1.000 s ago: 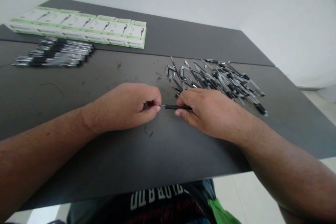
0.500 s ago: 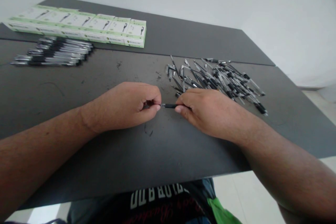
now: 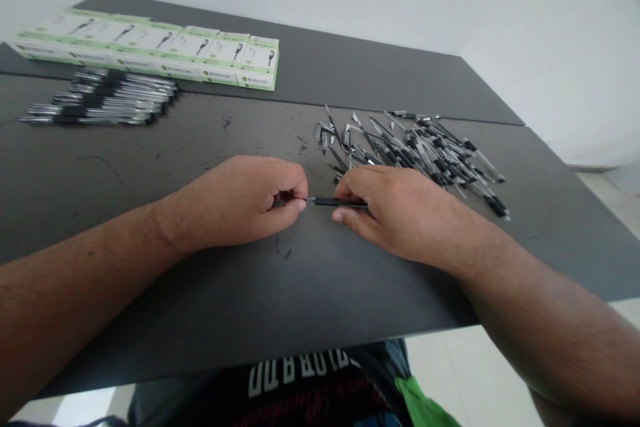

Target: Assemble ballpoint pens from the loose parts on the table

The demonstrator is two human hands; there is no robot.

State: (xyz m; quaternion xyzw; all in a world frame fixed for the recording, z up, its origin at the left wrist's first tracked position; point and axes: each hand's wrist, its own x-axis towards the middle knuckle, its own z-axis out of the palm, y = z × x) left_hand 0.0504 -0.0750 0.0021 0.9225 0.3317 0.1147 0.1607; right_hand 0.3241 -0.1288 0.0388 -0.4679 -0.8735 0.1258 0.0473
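Note:
Between my two hands a slim black pen (image 3: 326, 201) lies level above the grey table. My left hand (image 3: 255, 199) is closed, its thumb and forefinger pinching the pen's clear tip end. My right hand (image 3: 395, 205) curls around the black barrel, the thumb a little apart from the forefinger and the pen lying between them. The pen's far end is hidden in the right palm. Just beyond the right hand lies a loose heap of pen parts (image 3: 430, 150): clear barrels, black grips, refills and caps.
A row of white and green pen boxes (image 3: 200, 53) runs along the back left. In front of it rests a stack of pens (image 3: 107, 99). The grey table (image 3: 240, 320) has its front edge close to my body. Dark scraps (image 3: 283, 250) lie near the left hand.
My right hand's thumb and forefinger have loosened and parted slightly, showing more of the black barrel. My left hand stays in the same place.

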